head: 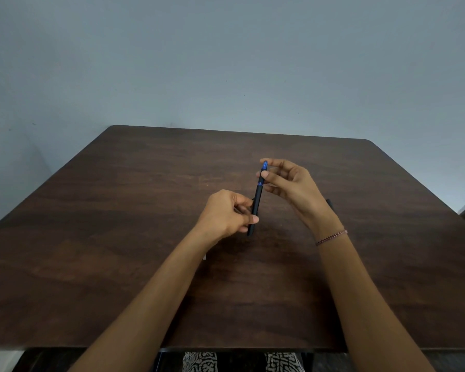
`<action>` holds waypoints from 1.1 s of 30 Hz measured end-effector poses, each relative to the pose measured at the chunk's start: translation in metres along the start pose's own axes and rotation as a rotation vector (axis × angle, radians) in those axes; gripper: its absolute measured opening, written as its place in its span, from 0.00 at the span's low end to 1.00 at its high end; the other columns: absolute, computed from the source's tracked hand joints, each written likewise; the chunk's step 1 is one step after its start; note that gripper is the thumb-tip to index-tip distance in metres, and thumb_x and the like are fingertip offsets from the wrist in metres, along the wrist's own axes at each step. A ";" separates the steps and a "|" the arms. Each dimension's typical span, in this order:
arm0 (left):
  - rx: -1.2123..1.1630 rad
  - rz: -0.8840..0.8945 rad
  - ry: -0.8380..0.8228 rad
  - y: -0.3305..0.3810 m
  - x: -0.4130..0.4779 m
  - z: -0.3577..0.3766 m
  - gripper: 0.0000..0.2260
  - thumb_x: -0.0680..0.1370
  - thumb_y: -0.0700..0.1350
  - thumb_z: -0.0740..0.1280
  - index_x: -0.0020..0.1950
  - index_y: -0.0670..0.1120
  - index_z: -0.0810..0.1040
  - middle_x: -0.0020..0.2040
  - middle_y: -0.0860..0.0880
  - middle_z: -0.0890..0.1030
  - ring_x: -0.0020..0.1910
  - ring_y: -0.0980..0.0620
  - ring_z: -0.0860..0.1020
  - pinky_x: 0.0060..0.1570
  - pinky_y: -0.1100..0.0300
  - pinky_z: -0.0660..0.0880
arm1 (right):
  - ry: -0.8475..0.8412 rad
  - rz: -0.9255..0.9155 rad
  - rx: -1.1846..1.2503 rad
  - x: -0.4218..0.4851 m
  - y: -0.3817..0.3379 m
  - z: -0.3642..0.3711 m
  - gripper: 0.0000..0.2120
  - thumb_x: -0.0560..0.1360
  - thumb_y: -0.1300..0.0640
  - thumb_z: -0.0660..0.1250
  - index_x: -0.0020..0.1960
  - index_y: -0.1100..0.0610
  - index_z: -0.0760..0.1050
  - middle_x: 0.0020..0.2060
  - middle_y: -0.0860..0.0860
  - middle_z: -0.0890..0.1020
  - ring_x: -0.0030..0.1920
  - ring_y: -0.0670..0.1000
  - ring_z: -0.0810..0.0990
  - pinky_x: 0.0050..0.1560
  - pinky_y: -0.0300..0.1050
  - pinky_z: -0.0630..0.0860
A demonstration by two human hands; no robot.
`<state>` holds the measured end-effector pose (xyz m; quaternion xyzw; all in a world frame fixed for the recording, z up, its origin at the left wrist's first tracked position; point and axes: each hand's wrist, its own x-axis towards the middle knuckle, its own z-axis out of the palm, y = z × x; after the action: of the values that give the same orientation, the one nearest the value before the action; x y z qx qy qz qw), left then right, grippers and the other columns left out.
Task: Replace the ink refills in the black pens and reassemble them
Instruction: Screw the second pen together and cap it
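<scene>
i see the left hand [226, 213] nearest, its fingers [253, 219] clenched on the lower barrel of the black pen [257, 202], held above the dark worktop [118, 237]. past those fingers the pen rises nearly upright to its blue end [264, 167], where the right hand [293, 189] pinches it with thumb and forefinger. a bracelet [330, 238] circles the right wrist.

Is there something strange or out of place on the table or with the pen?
Nothing stands out. The left hand and right hand hold one black pen with a blue end above the table; no spill or damage shows.
</scene>
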<state>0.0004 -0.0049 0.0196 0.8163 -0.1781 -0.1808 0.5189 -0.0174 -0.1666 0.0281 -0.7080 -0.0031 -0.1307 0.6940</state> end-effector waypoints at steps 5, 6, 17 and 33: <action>0.013 0.005 0.010 0.001 0.000 0.000 0.20 0.70 0.35 0.73 0.62 0.38 0.76 0.40 0.50 0.78 0.37 0.55 0.79 0.34 0.65 0.80 | -0.020 0.038 0.045 0.000 -0.001 -0.001 0.08 0.76 0.58 0.65 0.54 0.53 0.76 0.43 0.51 0.86 0.48 0.47 0.83 0.42 0.34 0.77; 0.022 0.009 0.014 0.001 0.000 0.000 0.20 0.70 0.36 0.73 0.62 0.39 0.76 0.40 0.50 0.78 0.37 0.55 0.79 0.35 0.65 0.80 | -0.013 0.043 0.054 0.000 -0.001 -0.001 0.08 0.75 0.59 0.66 0.54 0.53 0.76 0.42 0.51 0.86 0.45 0.46 0.83 0.42 0.34 0.77; 0.113 0.052 0.058 -0.005 0.003 0.003 0.20 0.69 0.41 0.75 0.60 0.41 0.78 0.37 0.53 0.80 0.36 0.52 0.83 0.46 0.54 0.82 | 0.085 0.126 0.094 0.003 0.003 0.005 0.03 0.69 0.59 0.73 0.42 0.56 0.80 0.31 0.45 0.82 0.32 0.41 0.79 0.38 0.33 0.77; 0.035 0.041 -0.027 -0.002 0.002 0.002 0.10 0.71 0.38 0.72 0.52 0.41 0.82 0.40 0.51 0.81 0.39 0.55 0.81 0.36 0.66 0.80 | 0.030 0.165 0.165 0.003 0.003 0.006 0.03 0.71 0.57 0.70 0.44 0.55 0.80 0.34 0.46 0.80 0.37 0.43 0.77 0.37 0.33 0.76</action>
<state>0.0014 -0.0068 0.0163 0.8190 -0.2048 -0.1779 0.5057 -0.0132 -0.1610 0.0257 -0.6443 0.0550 -0.0831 0.7582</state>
